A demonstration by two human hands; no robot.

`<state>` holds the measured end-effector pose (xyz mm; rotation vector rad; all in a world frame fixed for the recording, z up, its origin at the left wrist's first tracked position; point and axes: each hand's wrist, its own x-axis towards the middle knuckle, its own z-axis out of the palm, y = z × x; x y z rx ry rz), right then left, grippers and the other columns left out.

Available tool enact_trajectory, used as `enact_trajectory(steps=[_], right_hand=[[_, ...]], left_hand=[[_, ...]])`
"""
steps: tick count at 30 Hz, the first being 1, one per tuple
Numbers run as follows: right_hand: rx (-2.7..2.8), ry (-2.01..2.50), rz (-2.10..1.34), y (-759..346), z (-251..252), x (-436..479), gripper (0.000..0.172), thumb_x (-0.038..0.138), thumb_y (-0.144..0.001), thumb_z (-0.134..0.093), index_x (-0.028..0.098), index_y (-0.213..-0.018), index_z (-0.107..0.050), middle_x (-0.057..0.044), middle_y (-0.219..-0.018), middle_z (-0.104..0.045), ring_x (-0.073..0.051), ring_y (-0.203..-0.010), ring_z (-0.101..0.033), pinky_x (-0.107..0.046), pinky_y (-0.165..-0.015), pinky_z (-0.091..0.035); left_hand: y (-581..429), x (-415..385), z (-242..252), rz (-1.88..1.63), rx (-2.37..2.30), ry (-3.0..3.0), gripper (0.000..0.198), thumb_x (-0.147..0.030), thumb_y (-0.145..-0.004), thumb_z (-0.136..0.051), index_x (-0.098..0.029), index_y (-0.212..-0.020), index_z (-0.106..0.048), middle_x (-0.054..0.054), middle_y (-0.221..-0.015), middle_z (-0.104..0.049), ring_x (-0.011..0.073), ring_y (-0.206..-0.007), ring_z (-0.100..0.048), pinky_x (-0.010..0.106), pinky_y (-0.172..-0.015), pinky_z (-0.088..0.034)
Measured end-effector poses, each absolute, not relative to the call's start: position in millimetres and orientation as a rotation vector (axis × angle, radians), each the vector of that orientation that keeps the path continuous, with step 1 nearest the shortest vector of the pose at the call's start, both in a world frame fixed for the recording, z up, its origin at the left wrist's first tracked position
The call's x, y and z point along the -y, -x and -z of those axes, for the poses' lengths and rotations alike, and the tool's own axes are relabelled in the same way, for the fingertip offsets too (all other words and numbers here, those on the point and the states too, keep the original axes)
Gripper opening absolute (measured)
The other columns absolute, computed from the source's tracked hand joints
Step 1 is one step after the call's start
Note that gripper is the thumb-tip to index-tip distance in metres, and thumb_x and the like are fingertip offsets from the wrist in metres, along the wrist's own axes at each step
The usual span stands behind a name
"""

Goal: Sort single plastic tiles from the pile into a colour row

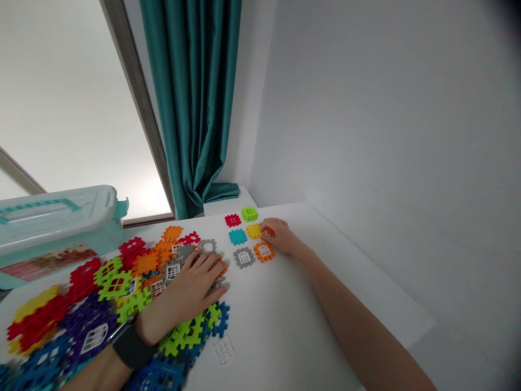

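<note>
My left hand [195, 285], a dark watch on its wrist, rests palm down with spread fingers on a heap of notched plastic building tiles. Between the curled fingers of my right hand [280, 234] shows part of an orange tile [269, 231], mostly hidden by the hand. Touching or close beside it is a yellow tile [254, 231]. Around these lie a green tile [249, 214], a red tile [233, 220], a blue tile [237, 236], a grey window tile [244, 257] and an orange window tile [264, 251].
The heap, with purple tiles [87, 317] among other colours, covers the left of the white table [285, 326]. A loose white window piece [223, 350] lies near its edge. Behind stands a lidded plastic box [61, 233]. A green curtain [191, 108] and wall [366, 136] border the table.
</note>
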<state>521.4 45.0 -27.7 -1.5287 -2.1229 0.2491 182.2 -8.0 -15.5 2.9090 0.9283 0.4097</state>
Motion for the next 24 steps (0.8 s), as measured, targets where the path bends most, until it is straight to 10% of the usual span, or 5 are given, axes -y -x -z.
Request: enact_trajectory(steps=[24], right_hand=[[2.178, 1.152, -0.045, -451.7, 2.4, -2.9, 0.016, 0.019, -0.091, -0.059, 0.024, -0.103, -0.068, -0.007, -0.111, -0.074, -0.025, -0.116, -0.063, -0.048, -0.107, -0.042]], left_hand=[[-163.6, -7.6, -29.9, -0.249, -1.162, -2.855, 0.038, -0.047, -0.101, -0.049, -0.025, -0.129, -0.063, 0.011, -0.135, -0.062, 0.0323, -0.128, -0.052, 0.058, -0.114, -0.031]])
